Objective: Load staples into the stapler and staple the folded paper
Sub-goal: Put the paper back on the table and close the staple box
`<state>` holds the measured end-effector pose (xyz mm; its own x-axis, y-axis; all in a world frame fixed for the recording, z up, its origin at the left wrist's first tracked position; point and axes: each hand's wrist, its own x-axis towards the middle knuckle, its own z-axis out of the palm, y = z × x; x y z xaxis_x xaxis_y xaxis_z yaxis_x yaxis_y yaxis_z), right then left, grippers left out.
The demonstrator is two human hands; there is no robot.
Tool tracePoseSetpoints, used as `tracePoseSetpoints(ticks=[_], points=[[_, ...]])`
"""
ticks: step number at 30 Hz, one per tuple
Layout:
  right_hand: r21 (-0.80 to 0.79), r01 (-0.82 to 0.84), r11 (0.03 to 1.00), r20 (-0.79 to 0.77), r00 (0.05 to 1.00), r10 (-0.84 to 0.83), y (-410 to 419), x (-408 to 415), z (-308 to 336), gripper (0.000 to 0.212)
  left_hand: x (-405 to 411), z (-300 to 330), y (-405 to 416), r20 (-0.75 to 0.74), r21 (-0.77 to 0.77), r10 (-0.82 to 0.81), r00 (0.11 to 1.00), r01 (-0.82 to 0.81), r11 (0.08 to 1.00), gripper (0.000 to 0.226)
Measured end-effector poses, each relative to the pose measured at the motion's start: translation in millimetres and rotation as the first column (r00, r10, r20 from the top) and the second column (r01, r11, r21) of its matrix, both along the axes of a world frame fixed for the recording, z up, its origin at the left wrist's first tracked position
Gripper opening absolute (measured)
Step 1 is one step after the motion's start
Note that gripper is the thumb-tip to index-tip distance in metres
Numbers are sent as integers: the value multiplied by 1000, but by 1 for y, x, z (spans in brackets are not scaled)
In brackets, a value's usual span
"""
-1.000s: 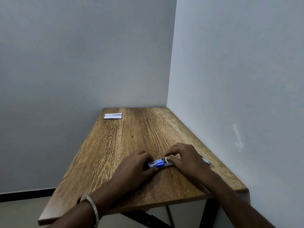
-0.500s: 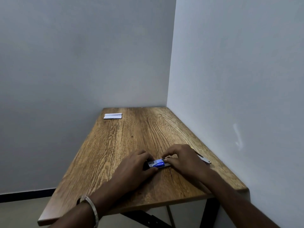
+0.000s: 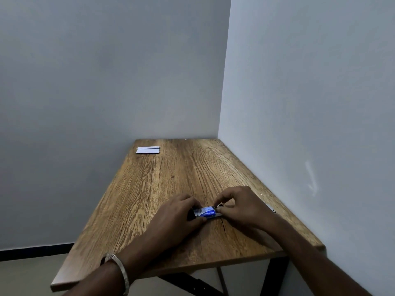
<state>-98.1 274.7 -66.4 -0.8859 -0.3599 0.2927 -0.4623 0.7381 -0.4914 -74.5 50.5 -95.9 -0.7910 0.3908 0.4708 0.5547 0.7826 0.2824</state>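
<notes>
A small blue and silver stapler [image 3: 206, 212] lies on the wooden table [image 3: 162, 189] near its front edge. My left hand [image 3: 177, 214] grips the stapler's left end, fingers curled round it. At the stapler's right end, the fingertips and thumb of my right hand [image 3: 241, 207] pinch it, and a small dark part shows between them. The folded white paper [image 3: 148, 150] lies flat at the table's far left corner, well away from both hands.
A thin silver metal piece [image 3: 271, 208] lies on the table by the right wall, just behind my right hand. Walls close off the table's far and right sides. The left and front edges drop to the floor.
My right hand has shifted slightly left and its fingertips have closed in on the stapler's right end. The left hand and the stapler have stayed in place.
</notes>
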Motion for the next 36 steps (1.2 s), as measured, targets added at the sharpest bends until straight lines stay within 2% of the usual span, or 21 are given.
tracePoseSetpoints(ticks=[13, 18, 20, 24, 28, 32, 36], points=[[-73, -15, 997, 18, 1000, 16, 3, 3, -4, 9, 1, 0, 0, -7, 0, 1, 1000, -1, 1000, 35], [-240, 40, 970, 73, 997, -23, 12, 4, -12, 24, 0, 2, 1, 11, -1, -3, 1000, 3, 1000, 35], [-229, 57, 972, 92, 995, -37, 18, 4, -13, 30, 1, 2, 0, 13, 4, -4, 1000, 3, 1000, 34], [-248, 35, 968, 155, 988, 4, 27, 7, -13, 21, 1, 1, -1, 1, 11, -6, 1000, 6, 1000, 33], [-234, -5, 972, 118, 992, 34, 27, 8, -15, 20, 1, 2, 1, 8, 16, -7, 1000, 7, 1000, 33], [-193, -10, 981, 77, 997, 25, 25, 5, -14, 30, 2, 3, 0, 14, 9, -9, 1000, 9, 1000, 34], [-99, -43, 994, 55, 997, 48, 23, 2, -11, 24, 1, 2, 0, 13, 10, -8, 1000, 8, 1000, 34]])
